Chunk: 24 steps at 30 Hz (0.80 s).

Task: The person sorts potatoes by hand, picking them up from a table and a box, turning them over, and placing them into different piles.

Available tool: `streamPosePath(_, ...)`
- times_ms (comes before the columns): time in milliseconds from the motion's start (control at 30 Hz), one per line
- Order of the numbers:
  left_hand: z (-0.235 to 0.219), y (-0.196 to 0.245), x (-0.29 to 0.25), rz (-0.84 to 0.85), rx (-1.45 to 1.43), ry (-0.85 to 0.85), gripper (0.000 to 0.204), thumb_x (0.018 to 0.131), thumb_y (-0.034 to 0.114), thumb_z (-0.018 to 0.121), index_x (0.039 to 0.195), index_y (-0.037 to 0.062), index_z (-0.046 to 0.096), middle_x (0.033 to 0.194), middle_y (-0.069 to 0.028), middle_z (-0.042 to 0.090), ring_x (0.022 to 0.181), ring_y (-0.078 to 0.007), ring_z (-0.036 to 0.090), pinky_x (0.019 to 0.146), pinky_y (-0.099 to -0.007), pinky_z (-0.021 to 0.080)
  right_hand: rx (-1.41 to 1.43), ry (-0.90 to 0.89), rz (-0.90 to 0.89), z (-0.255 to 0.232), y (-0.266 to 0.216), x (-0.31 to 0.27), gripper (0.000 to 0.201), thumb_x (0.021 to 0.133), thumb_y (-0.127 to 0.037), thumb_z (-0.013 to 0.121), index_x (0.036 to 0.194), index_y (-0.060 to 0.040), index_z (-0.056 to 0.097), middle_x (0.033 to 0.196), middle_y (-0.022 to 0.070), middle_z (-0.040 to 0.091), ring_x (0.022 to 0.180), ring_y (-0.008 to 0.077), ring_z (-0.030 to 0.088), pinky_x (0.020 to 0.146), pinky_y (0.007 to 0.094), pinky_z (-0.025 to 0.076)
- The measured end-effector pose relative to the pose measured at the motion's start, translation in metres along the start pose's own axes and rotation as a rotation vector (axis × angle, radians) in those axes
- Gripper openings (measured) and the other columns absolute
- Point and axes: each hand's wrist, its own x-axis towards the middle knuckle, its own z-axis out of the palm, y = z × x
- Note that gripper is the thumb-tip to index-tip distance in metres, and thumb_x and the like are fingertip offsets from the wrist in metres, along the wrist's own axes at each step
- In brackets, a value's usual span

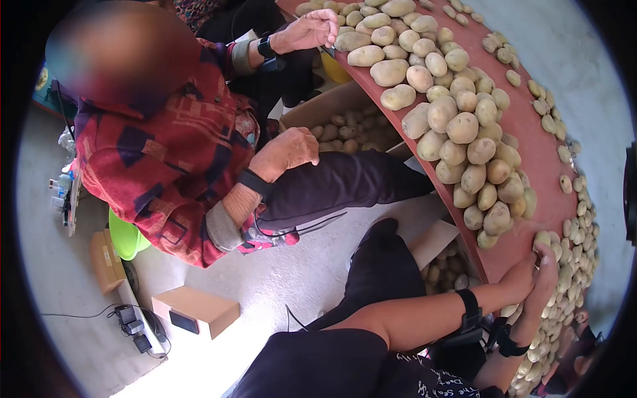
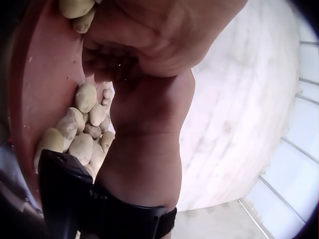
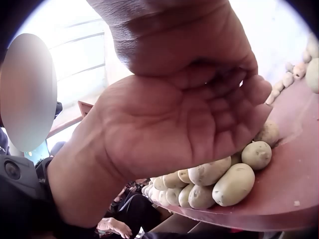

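Note:
My left hand (image 1: 519, 282) and right hand (image 1: 546, 275) are together over the red table, beside the near end of a potato heap (image 1: 481, 146). In the right wrist view my left hand (image 3: 164, 129) shows its palm, with fingers extended and only slightly bent. My right hand (image 3: 194, 45) overlaps it from above, and the fingers of both meet. The left wrist view has the left hand (image 2: 164, 30) across the top, over the right wrist (image 2: 149, 104). No potato shows in either hand.
More potatoes (image 1: 580, 245) line the far side of the red table (image 1: 547, 199). Across from me sits a person in a patterned red jacket (image 1: 152, 166), one hand at the heap. Cardboard boxes of potatoes (image 1: 355, 126) stand below the table edge. A strapped device (image 1: 471, 312) circles my left wrist.

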Motion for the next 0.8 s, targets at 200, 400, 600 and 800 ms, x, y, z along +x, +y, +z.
streamPosePath(200, 0.002, 0.025, -0.02, -0.199, -0.832, -0.591, 0.056, 0.098, 0.044, 0.053, 0.133, 0.0006, 0.047, 0.12, -0.0111, 0.062, 0.105, -0.0199, 0.061, 0.088, -0.036, 0.05, 0.979, -0.044, -0.063, -0.028, -0.027, 0.005, 0.047, 0.105, -0.036, 0.036, 0.125, 0.0036, 0.053, 0.131, 0.0197, 0.056, 0.126, 0.0325, 0.051, 0.111, 0.0481, 0.038)
streamPosePath(400, 0.017, 0.017, -0.04, -0.115, -1.213, -0.93, 0.059, 0.099, 0.05, 0.047, 0.129, -0.001, 0.052, 0.117, -0.0149, 0.064, 0.103, -0.0242, 0.064, 0.097, -0.0366, 0.049, 1.745, -0.178, -0.022, -0.017, -0.038, -0.006, 0.049, 0.103, -0.04, 0.04, 0.124, 0.0017, 0.054, 0.117, 0.0127, 0.054, 0.112, 0.0262, 0.048, 0.096, 0.0406, 0.041)
streamPosePath(600, -0.003, 0.024, -0.054, -0.272, -1.17, -0.833, 0.073, 0.094, 0.056, 0.055, 0.138, -0.0011, 0.043, 0.13, -0.0165, 0.057, 0.117, -0.0251, 0.058, 0.107, -0.0384, 0.042, 1.956, -0.145, 0.046, -0.007, -0.065, -0.012, 0.049, 0.102, -0.047, 0.039, 0.12, -0.0037, 0.052, 0.104, 0.0084, 0.047, 0.104, 0.0247, 0.044, 0.089, 0.0407, 0.04)
streamPosePath(800, -0.009, 0.018, -0.046, -0.215, -0.959, -0.915, 0.078, 0.091, 0.057, 0.058, 0.143, 0.0027, 0.037, 0.134, -0.0142, 0.052, 0.119, -0.025, 0.056, 0.105, -0.0406, 0.044, 1.779, -0.218, 0.032, -0.012, -0.076, -0.004, 0.044, 0.103, -0.044, 0.038, 0.116, -0.0042, 0.051, 0.104, 0.0067, 0.05, 0.1, 0.0229, 0.048, 0.083, 0.0366, 0.043)
